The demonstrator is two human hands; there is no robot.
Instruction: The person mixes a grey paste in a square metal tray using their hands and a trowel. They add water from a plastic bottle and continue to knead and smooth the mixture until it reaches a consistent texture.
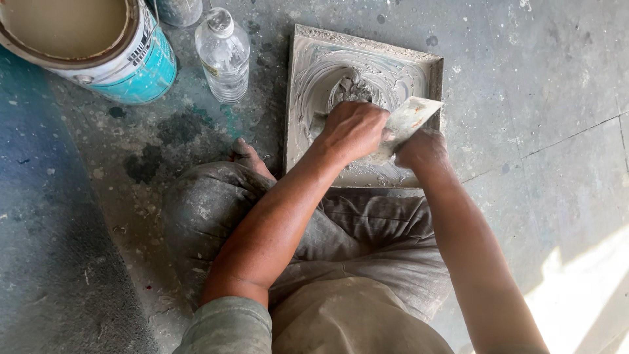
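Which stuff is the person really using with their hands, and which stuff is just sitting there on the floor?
Being used:
left hand
right hand
flat scraper blade
square tray of grey paste

Just sitting there:
plastic bottle
bucket with pale liquid

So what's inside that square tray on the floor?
Grey wet putty smeared in the tray, heaped at the centre. The left hand and scraper blade cover part of it.

I note grey swirled paste in my grey tray (pixel 432 69), a paste-smeared pale blade (pixel 409 118), a teal-and-white bucket (pixel 134 69), a clear bottle (pixel 223 56), and a speckled grey floor (pixel 537 78).
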